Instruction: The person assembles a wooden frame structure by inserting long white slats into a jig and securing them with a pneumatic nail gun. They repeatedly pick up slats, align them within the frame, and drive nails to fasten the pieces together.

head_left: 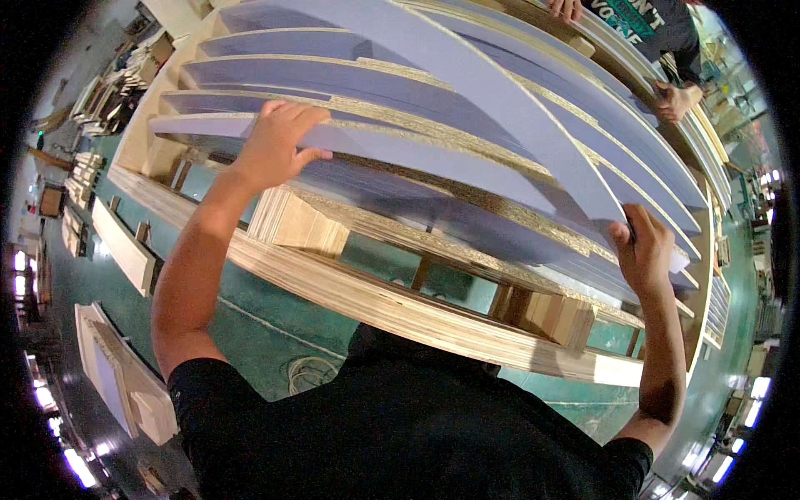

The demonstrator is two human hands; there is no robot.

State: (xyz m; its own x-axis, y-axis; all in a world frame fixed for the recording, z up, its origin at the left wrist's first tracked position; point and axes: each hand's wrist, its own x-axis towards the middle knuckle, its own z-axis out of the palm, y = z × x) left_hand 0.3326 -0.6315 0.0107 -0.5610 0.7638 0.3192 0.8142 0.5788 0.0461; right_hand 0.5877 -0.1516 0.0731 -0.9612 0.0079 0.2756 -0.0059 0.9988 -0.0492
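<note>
My left hand point(279, 146) grips the top edge of a long grey-lavender board point(408, 154) with a rough particleboard edge, fingers over the edge and thumb on its near face. A second grey-lavender strip point(508, 96) slants across the others from the upper middle down to the right. My right hand point(646, 242) is closed at that strip's lower right end. Something dark shows between its thumb and fingers, too small to name. Several similar boards point(325, 79) stand on edge in rows behind, within a pale wooden frame point(417, 321) of layered plywood.
Across the frame, a co-worker in a dark printed shirt point(633, 33) has one hand point(677, 100) near the far rail. Plywood blocks point(296, 221) sit inside the near rail. Loose boards point(125, 246) and stacked panels point(125, 371) lie at left on the green floor point(250, 350), near a coiled cord point(310, 375).
</note>
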